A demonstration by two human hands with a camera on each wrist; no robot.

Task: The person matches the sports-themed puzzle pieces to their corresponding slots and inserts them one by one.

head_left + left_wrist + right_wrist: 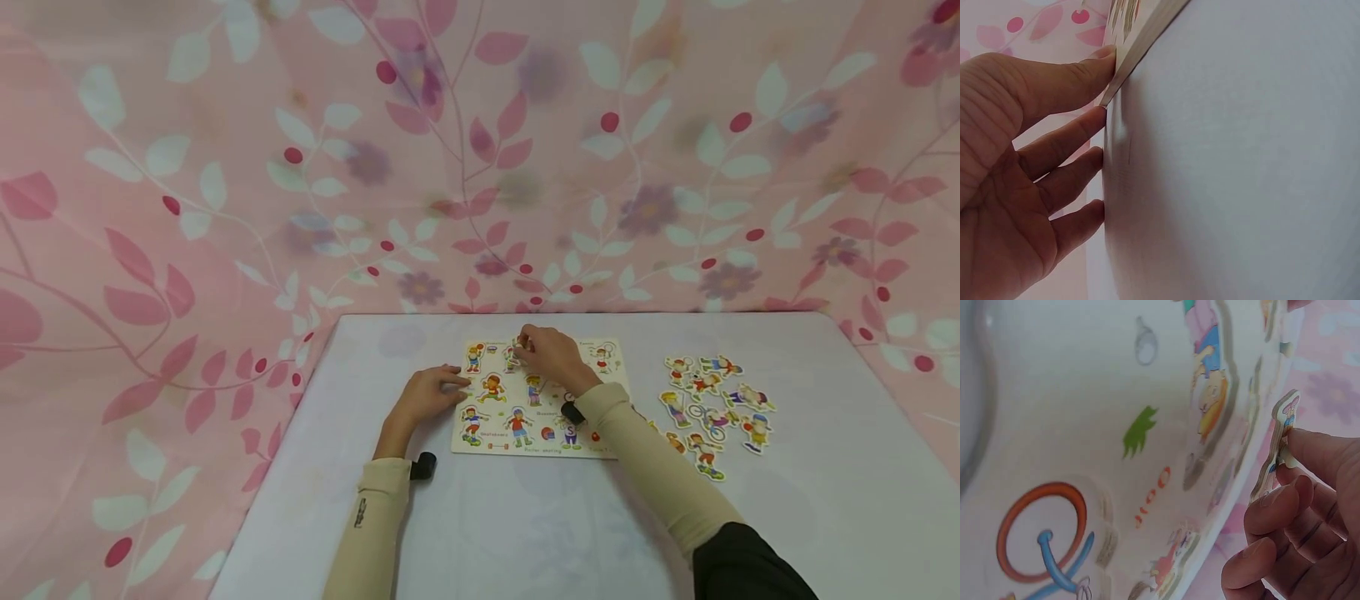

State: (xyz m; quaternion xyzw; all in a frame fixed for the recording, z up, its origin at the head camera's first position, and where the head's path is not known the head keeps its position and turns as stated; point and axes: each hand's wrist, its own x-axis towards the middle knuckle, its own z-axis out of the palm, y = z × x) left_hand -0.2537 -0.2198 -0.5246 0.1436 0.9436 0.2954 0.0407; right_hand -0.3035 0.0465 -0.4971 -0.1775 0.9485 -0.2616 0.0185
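Note:
A flat puzzle board (510,387) with cartoon children playing sports lies on the white table. My right hand (555,358) is above its top row and pinches a small wooden puzzle piece (1282,422) between thumb and fingers. In the right wrist view this piece stands edge-on, raised off the board, its printed figure mostly hidden. At the board's left edge is my left hand (429,394), thumb touching the edge and fingers extended. The left wrist view shows the left fingertips (1099,159) against the board's edge and the tablecloth.
Several loose puzzle pieces (750,398) lie scattered to the right of the board, some beside my right forearm. A white cloth covers the table (525,533). Behind it hangs a pink floral curtain (555,233).

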